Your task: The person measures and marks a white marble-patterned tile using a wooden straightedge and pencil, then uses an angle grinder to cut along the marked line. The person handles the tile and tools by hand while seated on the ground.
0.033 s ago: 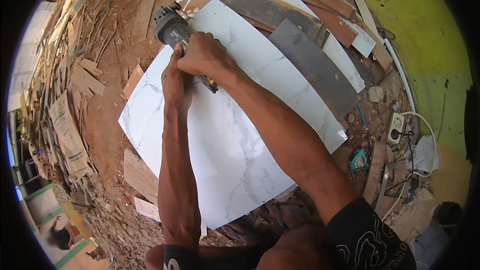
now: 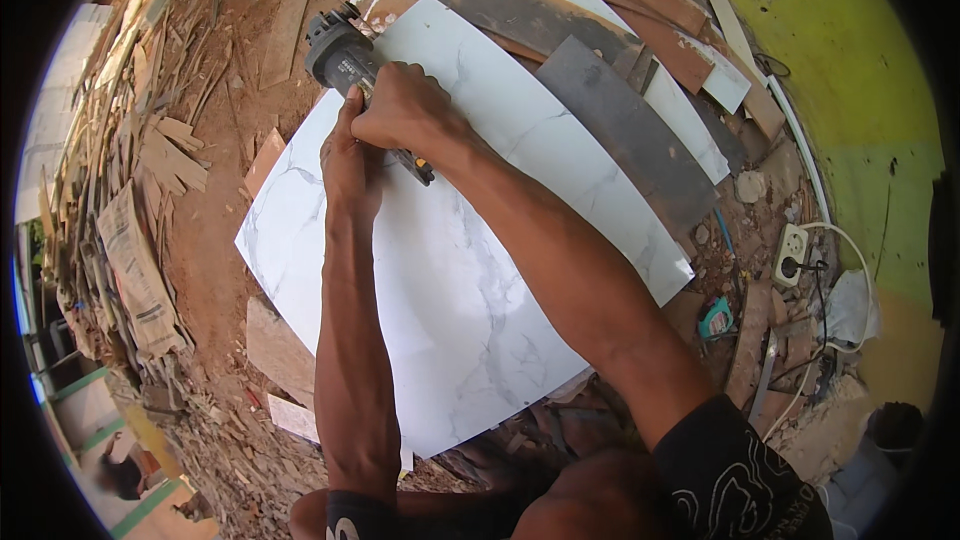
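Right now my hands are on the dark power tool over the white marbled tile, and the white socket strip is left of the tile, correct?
No: the head view shows the white socket strip right of the white marbled tile. Your left hand and right hand are indeed on the dark power tool over it.

The right grip (image 2: 405, 105) hides part of the power tool (image 2: 343, 58) (right sleeve (image 2: 740, 470) cropped below).

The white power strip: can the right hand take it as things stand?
Probably not now: the right hand is closed around the power tool, and the power strip lies apart, past the white tile's right edge.
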Action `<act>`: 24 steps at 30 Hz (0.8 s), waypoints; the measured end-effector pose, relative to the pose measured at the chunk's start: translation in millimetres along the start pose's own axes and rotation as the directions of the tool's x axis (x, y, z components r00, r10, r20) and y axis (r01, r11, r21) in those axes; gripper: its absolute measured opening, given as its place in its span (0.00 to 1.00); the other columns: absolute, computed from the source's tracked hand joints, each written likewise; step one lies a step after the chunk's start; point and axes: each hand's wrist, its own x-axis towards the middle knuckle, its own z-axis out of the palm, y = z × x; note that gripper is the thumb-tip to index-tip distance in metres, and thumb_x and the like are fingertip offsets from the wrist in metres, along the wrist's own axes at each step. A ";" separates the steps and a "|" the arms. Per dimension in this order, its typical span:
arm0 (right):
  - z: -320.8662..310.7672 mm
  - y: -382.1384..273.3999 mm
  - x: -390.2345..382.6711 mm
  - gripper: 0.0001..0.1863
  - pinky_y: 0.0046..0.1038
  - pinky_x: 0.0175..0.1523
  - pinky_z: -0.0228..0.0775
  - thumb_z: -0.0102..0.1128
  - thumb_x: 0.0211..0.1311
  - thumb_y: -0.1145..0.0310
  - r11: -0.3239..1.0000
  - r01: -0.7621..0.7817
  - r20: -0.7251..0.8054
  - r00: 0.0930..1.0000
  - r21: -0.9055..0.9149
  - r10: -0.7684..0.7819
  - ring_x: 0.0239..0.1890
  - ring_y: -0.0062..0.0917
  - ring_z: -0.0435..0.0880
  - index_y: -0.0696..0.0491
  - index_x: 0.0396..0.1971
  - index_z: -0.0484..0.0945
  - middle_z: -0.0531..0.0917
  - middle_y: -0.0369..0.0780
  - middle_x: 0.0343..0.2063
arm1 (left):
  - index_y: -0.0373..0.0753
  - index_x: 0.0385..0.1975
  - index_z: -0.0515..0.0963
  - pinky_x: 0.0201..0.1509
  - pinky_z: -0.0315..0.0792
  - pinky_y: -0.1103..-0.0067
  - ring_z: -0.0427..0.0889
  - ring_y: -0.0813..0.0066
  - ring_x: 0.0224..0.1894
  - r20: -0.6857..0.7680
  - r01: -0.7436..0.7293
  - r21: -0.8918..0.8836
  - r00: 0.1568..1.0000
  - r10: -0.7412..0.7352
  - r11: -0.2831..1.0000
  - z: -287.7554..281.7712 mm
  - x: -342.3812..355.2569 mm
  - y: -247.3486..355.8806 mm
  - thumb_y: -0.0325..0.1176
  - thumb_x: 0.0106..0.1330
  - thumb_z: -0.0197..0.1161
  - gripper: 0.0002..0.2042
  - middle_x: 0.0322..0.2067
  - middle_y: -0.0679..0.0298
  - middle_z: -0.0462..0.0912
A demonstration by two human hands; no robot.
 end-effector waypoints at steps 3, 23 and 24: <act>-2.6 1.6 3.9 0.18 0.42 0.45 0.83 0.64 0.49 0.64 0.999 0.025 0.030 0.999 -0.028 -0.024 0.41 0.51 0.89 0.66 0.32 0.84 0.86 0.60 0.36 | 0.35 0.51 0.80 0.50 0.74 0.78 0.80 0.78 0.42 0.002 -0.013 -0.003 1.000 0.013 1.000 2.9 2.6 0.5 0.48 0.72 0.64 0.21 0.42 0.65 0.83; -2.9 0.9 5.2 0.20 0.43 0.46 0.83 0.64 0.50 0.63 1.000 0.006 0.006 1.000 -0.018 -0.005 0.43 0.51 0.89 0.67 0.34 0.84 0.86 0.60 0.37 | 0.34 0.52 0.79 0.50 0.74 0.78 0.81 0.77 0.43 0.019 -0.021 -0.021 1.000 0.022 1.000 4.7 5.2 0.4 0.48 0.72 0.64 0.22 0.43 0.64 0.84; -3.8 1.1 4.6 0.20 0.42 0.46 0.83 0.64 0.50 0.63 1.000 0.008 0.016 1.000 -0.012 -0.008 0.43 0.51 0.89 0.67 0.34 0.84 0.86 0.60 0.37 | 0.34 0.52 0.79 0.50 0.74 0.78 0.80 0.77 0.43 0.018 -0.023 -0.015 1.000 0.023 1.000 4.8 5.1 0.2 0.48 0.72 0.64 0.22 0.43 0.64 0.84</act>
